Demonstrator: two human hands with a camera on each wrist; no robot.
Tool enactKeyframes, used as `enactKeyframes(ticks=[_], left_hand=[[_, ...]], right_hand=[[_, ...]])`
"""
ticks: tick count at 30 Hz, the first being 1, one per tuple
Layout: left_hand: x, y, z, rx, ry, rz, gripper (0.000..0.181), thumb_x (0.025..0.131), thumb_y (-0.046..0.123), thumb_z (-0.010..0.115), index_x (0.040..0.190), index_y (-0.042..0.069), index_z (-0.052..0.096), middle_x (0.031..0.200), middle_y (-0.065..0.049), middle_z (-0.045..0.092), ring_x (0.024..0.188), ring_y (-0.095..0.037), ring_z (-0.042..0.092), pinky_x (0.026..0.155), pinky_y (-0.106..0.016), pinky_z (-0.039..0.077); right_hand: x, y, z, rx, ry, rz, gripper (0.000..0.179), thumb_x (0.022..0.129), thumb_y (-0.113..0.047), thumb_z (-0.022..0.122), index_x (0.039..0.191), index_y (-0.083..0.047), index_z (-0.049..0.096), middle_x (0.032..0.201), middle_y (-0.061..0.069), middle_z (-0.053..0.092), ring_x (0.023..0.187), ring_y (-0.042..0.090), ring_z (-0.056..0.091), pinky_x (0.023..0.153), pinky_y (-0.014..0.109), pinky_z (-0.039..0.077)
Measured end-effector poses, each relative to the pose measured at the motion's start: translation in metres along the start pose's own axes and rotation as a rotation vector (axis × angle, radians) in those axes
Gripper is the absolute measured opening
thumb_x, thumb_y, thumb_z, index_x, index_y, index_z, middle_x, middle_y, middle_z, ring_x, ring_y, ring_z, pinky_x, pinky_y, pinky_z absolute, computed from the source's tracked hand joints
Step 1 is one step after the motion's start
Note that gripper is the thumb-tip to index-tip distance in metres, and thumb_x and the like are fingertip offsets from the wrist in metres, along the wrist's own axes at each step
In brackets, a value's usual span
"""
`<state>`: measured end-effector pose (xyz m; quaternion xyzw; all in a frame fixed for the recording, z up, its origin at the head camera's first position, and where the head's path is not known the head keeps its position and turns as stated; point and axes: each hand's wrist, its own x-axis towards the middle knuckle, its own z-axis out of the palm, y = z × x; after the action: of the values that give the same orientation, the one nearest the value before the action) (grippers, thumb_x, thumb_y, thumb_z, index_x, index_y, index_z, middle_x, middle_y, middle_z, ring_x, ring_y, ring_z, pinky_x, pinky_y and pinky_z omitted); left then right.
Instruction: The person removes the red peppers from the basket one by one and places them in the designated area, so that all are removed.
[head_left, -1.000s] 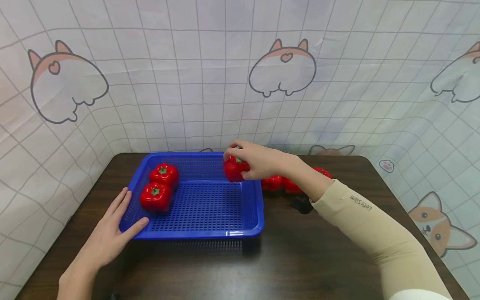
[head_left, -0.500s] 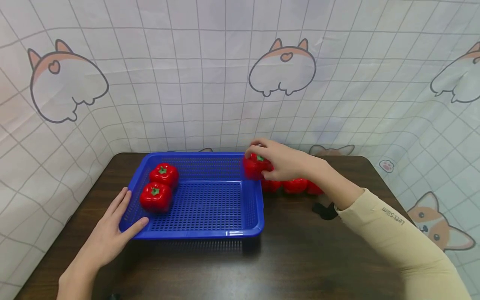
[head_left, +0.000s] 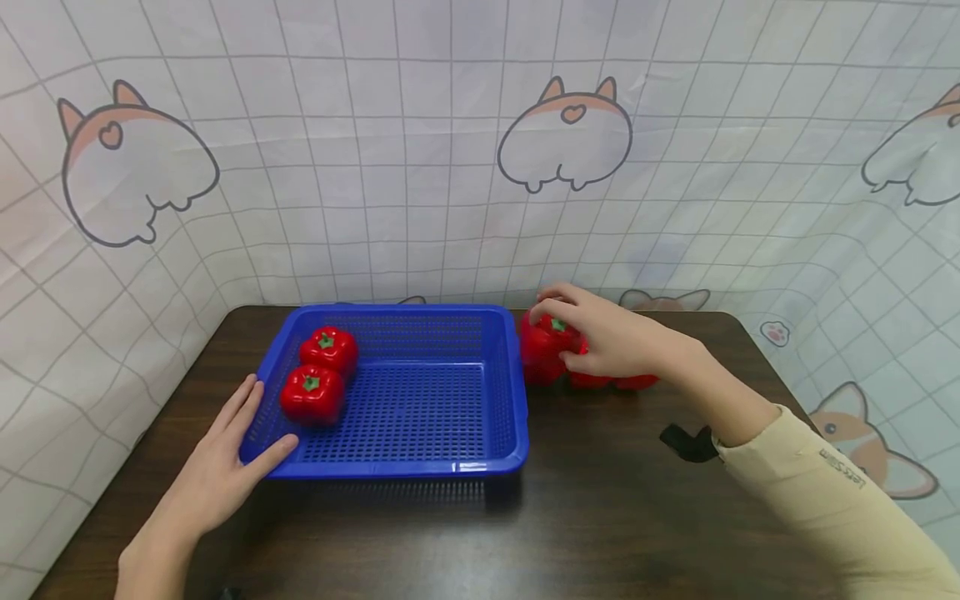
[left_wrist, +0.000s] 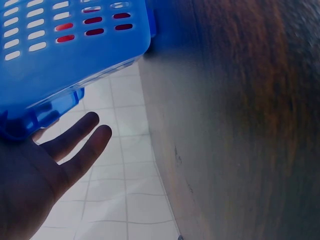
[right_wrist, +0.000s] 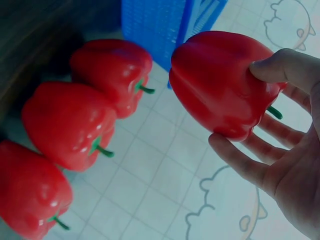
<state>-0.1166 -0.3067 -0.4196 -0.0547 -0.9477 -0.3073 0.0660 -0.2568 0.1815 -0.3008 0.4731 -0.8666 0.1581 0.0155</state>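
Observation:
My right hand [head_left: 611, 335] holds a red bell pepper [right_wrist: 215, 82] by its stem end, with thumb and fingers round it. That pepper is up off the table, just right of the blue basket [head_left: 397, 467]. Below it, three more red bell peppers stand in a row, among them a middle pepper [right_wrist: 70, 122]; in the head view they are partly hidden. Two red bell peppers, a rear one [head_left: 330, 348] and a front one [head_left: 312, 395], sit inside the basket at its left. Against the basket's left rim rests my left hand [head_left: 213, 479], fingers extended.
A dark wooden table [head_left: 600, 517] bears everything. Behind it and at the sides hangs a white gridded cloth [head_left: 420, 167] with cartoon dogs. A small black object [head_left: 686, 443] shows beside the right forearm.
My right hand has carried the bell pepper rightward, from above the basket's right part out past its right rim. The left hand and the basket have stayed put.

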Motion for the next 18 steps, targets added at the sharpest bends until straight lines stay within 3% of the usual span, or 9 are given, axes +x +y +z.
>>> enactKeyframes(ticks=[7,18], left_hand=[[0.001,0.0,0.0,-0.006,0.001,0.004,0.09,0.1,0.047,0.062,0.165,0.007,0.015,0.171,-0.014,0.006,0.148,-0.055,0.019,0.105,-0.08,0.024],[0.001,-0.001,0.001,-0.008,0.007,0.008,0.089,0.1,0.046,0.062,0.165,0.006,0.015,0.172,-0.013,0.006,0.147,-0.056,0.02,0.104,-0.081,0.024]], right_hand=[[-0.021,0.002,0.003,0.022,0.005,0.08,0.046,0.087,-0.006,0.072,0.13,-0.016,0.059,0.144,0.009,0.047,0.116,0.024,0.057,0.088,0.039,0.057],[-0.037,0.005,0.026,0.038,-0.009,0.071,0.046,0.086,-0.007,0.076,0.128,-0.017,0.06,0.143,0.007,0.048,0.116,0.021,0.057,0.088,0.038,0.057]])
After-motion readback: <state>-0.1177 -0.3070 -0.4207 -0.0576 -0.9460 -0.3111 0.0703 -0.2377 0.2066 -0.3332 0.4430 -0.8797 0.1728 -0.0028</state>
